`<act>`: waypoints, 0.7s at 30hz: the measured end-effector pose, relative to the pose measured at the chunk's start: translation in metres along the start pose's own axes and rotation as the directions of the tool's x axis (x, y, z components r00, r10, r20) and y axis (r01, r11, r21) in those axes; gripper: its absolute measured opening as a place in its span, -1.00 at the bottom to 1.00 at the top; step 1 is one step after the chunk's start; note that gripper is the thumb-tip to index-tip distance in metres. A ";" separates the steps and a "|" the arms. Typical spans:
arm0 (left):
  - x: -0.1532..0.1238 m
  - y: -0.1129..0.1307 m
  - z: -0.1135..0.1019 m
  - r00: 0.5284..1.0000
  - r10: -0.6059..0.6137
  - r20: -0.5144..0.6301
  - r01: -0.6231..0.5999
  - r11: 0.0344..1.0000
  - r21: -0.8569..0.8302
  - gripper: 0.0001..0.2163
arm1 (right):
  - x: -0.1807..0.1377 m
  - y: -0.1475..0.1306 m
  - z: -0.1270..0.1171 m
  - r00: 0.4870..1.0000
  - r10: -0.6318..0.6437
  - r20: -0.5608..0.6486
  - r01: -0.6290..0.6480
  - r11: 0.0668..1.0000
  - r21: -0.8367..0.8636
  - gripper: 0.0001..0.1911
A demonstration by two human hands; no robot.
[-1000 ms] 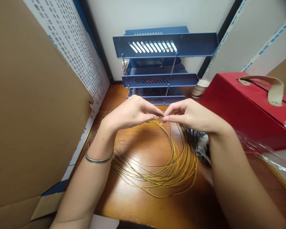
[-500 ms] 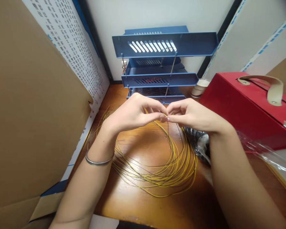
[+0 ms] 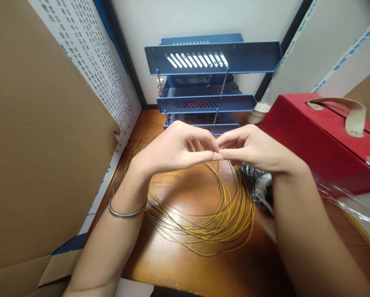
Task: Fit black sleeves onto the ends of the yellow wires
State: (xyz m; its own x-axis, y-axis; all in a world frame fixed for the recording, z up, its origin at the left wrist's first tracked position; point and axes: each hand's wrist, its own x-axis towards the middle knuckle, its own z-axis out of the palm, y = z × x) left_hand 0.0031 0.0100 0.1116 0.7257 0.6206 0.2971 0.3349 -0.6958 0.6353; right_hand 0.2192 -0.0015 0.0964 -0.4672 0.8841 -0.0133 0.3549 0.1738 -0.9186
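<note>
A loose coil of thin yellow and dark wire point(image 3: 200, 233) lies on the wooden table point(image 3: 179, 272). Above its far side, my left hand point(image 3: 185, 146) and my right hand point(image 3: 249, 148) meet at the fingertips, thumbs and fingers pinched together. A short bit of yellow wire shows at the left fingertips. My right fingers press at the same spot, but what lies between them is mostly hidden. A metal bangle point(image 3: 127, 214) circles my left wrist.
Behind the hands stands a blue tiered tray rack point(image 3: 249, 57). To the right are a red box point(image 3: 299, 136) with a beige handle, a paper cup point(image 3: 259, 113) and a dark plastic bag point(image 3: 256, 185). Cardboard point(image 3: 43, 144) walls off the left.
My right hand has shifted slightly to the right, and my left fingertips have followed a little. Less of the yellow wire shows between the fingers. The coil lies as before.
</note>
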 end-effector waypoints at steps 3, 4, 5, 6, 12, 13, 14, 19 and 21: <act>0.000 0.000 0.000 1.000 0.015 0.003 -0.015 1.000 -0.005 -0.85 | 0.000 0.000 -0.001 1.000 -0.008 0.014 0.008 1.000 0.016 -0.69; 0.000 -0.001 0.000 1.000 0.019 0.006 -0.019 1.000 -0.006 -0.85 | 0.000 0.000 -0.001 1.000 -0.012 0.015 0.012 1.000 0.017 -0.70; 0.000 -0.001 0.000 1.000 0.025 0.006 -0.025 1.000 -0.007 -0.85 | 0.000 0.000 -0.001 1.000 -0.014 0.016 0.013 1.000 0.016 -0.70; 0.000 -0.002 0.000 0.999 0.034 0.005 -0.034 0.999 -0.008 -0.85 | 0.000 0.000 -0.001 1.000 -0.012 0.018 0.012 1.000 0.014 -0.70; 0.001 -0.005 0.004 0.990 0.116 -0.074 -0.118 0.993 -0.022 -0.88 | 0.000 0.000 -0.001 0.999 -0.033 0.031 0.034 0.999 -0.007 -0.68; 0.002 -0.005 0.005 0.983 0.139 -0.121 -0.142 0.990 -0.023 -0.89 | 0.000 0.000 -0.001 0.999 -0.044 0.033 0.044 0.999 -0.006 -0.68; 0.003 -0.005 0.006 0.972 0.162 -0.171 -0.168 0.986 -0.019 -0.90 | 0.000 0.000 -0.001 0.998 -0.050 0.039 0.050 0.999 -0.001 -0.68; 0.005 -0.008 0.009 0.927 0.263 -0.269 -0.258 0.965 0.056 -0.95 | 0.002 0.000 0.002 0.995 -0.054 0.081 0.050 0.998 0.047 -0.73; 0.006 -0.009 0.009 0.917 0.298 -0.264 -0.288 0.955 0.076 -0.94 | 0.002 -0.001 0.003 0.995 -0.056 0.077 0.051 0.997 0.057 -0.75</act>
State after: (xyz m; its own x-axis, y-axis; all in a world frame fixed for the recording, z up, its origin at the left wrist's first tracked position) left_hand 0.0095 0.0169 0.1009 0.6065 0.4575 0.6503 0.1561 -0.8704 0.4669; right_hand 0.2157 -0.0006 0.0958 -0.5474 0.8368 0.0073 0.2835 0.1937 -0.9392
